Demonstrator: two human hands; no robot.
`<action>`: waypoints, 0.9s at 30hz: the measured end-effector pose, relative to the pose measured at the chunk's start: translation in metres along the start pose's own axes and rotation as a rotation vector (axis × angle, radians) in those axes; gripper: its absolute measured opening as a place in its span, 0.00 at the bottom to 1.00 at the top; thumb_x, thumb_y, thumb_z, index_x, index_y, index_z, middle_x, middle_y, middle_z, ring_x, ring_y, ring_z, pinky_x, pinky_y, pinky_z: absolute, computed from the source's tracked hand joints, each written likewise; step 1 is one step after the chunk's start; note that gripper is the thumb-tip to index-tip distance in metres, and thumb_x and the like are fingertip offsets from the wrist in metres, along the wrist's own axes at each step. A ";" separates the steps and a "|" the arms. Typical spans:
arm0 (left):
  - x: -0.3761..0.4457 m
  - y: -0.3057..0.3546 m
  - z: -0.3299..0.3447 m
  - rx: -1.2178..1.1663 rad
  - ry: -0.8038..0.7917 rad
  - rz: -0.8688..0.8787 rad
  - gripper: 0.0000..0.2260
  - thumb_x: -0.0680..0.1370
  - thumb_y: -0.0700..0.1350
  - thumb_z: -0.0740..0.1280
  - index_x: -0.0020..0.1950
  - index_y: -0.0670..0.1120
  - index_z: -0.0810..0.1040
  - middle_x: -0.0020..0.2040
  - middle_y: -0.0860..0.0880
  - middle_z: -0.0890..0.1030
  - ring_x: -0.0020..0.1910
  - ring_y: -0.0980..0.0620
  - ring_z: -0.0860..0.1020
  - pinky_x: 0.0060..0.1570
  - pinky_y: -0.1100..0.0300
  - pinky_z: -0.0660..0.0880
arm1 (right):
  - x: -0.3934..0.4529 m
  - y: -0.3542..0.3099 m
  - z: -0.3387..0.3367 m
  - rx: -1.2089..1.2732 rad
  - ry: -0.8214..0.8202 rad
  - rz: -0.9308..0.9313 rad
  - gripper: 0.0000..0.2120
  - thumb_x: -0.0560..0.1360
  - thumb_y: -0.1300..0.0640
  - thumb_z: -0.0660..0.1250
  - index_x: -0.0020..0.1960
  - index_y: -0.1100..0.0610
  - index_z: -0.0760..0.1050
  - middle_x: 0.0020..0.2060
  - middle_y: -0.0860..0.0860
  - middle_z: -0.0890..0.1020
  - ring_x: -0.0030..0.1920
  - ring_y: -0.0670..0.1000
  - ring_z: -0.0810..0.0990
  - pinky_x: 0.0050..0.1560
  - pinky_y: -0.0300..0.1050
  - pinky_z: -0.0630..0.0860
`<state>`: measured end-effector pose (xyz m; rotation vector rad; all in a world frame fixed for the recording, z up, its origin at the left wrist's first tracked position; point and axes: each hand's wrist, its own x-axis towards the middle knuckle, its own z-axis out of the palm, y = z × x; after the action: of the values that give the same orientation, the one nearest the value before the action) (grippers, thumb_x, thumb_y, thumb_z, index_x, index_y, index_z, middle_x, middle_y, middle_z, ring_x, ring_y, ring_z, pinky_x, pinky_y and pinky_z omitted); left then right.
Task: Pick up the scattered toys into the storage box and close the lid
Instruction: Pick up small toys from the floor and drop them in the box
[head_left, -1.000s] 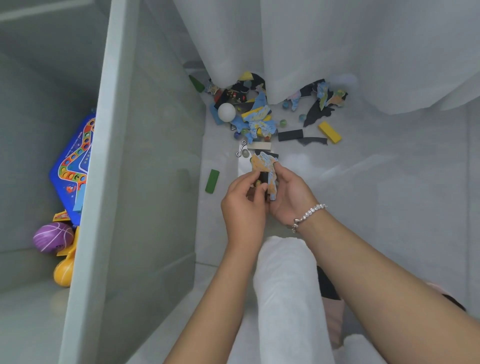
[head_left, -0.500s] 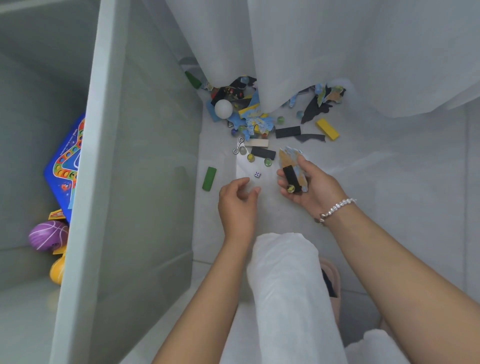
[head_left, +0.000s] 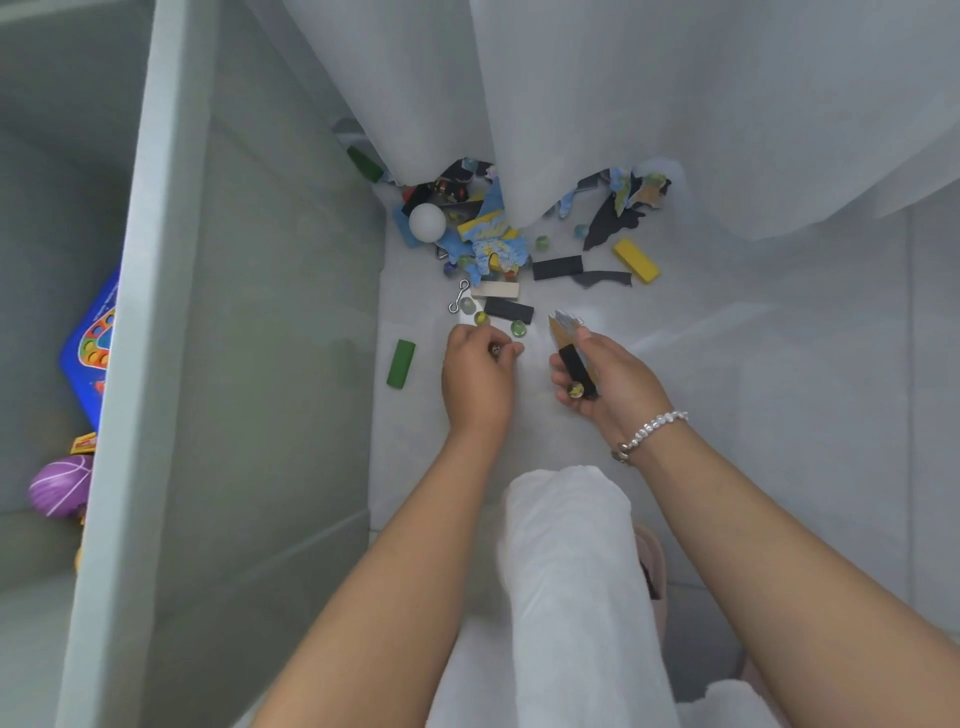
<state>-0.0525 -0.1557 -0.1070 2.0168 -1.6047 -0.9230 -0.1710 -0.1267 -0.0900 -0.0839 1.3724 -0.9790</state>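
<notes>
While the left hand (head_left: 478, 374) pinches a small die (head_left: 497, 350) off the floor, the right hand (head_left: 605, 382) grips a black block (head_left: 573, 366), marble and puzzle pieces. Gathering is under way; next, both loads must go into the storage box (head_left: 140, 364), which stands open just left of the scatter.

No legible text

Print is seen on the blue game board (head_left: 91, 338) inside the storage box (head_left: 156, 312) and on the small yellow card (head_left: 84, 443) below it, but no words or numbers can be read.
</notes>
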 end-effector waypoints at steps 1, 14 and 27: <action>0.000 -0.001 -0.001 -0.010 0.017 -0.016 0.04 0.73 0.40 0.70 0.45 0.40 0.80 0.49 0.45 0.76 0.43 0.49 0.77 0.47 0.63 0.71 | 0.000 0.000 0.002 -0.006 -0.007 0.002 0.08 0.79 0.53 0.60 0.45 0.55 0.74 0.37 0.55 0.76 0.31 0.49 0.73 0.31 0.39 0.73; 0.008 -0.057 -0.042 0.089 0.320 -0.011 0.07 0.72 0.33 0.68 0.49 0.38 0.80 0.50 0.39 0.77 0.44 0.46 0.77 0.46 0.68 0.65 | -0.008 0.007 0.027 -0.029 -0.077 0.010 0.08 0.79 0.53 0.60 0.46 0.56 0.75 0.38 0.54 0.77 0.33 0.49 0.75 0.31 0.38 0.76; 0.004 -0.043 -0.046 -0.011 0.228 0.038 0.09 0.69 0.29 0.69 0.48 0.38 0.79 0.48 0.48 0.72 0.41 0.50 0.74 0.44 0.75 0.67 | -0.015 -0.001 0.033 -0.007 -0.095 0.025 0.09 0.79 0.53 0.60 0.47 0.57 0.75 0.38 0.55 0.78 0.33 0.49 0.74 0.32 0.38 0.75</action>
<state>0.0108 -0.1523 -0.1046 1.9963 -1.5037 -0.6595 -0.1424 -0.1339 -0.0691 -0.1171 1.2869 -0.9382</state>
